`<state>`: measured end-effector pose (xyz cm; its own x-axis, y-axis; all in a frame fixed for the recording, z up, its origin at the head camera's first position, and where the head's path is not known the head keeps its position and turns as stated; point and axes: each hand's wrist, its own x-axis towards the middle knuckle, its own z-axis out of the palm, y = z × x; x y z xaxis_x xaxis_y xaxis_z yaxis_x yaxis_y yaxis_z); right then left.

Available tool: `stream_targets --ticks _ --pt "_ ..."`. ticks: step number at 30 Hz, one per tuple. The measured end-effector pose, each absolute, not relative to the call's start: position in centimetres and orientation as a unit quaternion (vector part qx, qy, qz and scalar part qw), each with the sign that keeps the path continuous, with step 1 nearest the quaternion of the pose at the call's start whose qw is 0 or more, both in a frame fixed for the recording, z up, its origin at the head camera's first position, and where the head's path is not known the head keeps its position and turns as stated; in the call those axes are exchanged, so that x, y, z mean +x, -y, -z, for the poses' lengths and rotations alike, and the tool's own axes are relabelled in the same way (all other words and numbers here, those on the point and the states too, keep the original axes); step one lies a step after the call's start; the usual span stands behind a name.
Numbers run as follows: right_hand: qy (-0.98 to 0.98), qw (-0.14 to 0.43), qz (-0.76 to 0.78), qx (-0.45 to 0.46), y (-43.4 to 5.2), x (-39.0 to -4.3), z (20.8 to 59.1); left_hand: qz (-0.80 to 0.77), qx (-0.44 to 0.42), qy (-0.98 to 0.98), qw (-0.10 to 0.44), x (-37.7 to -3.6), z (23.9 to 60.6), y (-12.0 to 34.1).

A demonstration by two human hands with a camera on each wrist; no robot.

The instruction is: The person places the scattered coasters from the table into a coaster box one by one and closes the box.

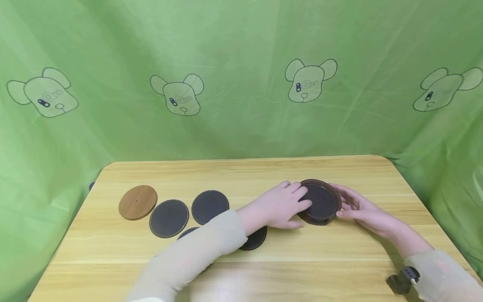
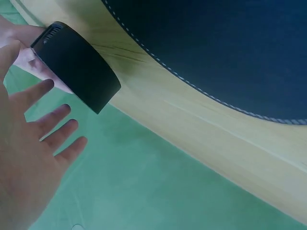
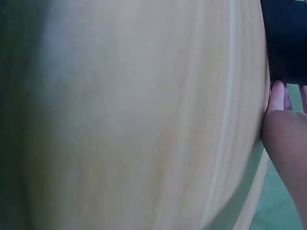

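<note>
Stitched coaster (image 2: 225, 43) edge shows (left wrist view only).

Left arm: sleeved forearm extends from the near left toward the centre, crossing the body line. Left hand (image 1: 281, 205) lies palm down, fingers straight and slightly spread. Right arm: enters from the near right. Right hand (image 1: 358, 207) is angled leftward, fingers extended, thumb forward.
</note>
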<state>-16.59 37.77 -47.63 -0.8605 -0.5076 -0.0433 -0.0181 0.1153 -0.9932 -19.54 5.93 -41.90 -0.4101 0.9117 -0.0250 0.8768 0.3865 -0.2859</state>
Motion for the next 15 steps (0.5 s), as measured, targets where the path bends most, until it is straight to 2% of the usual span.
stream_targets --ticks 8,15 --pt "-0.724 0.187 0.639 -0.18 -38.0 -16.7 47.9 -0.135 -0.527 0.835 0.082 -18.3 41.9 -2.8" --pt "-0.721 0.185 0.643 -0.183 -37.7 -16.5 47.7 -0.135 -0.516 0.843 0.067 -17.1 41.9 0.0"
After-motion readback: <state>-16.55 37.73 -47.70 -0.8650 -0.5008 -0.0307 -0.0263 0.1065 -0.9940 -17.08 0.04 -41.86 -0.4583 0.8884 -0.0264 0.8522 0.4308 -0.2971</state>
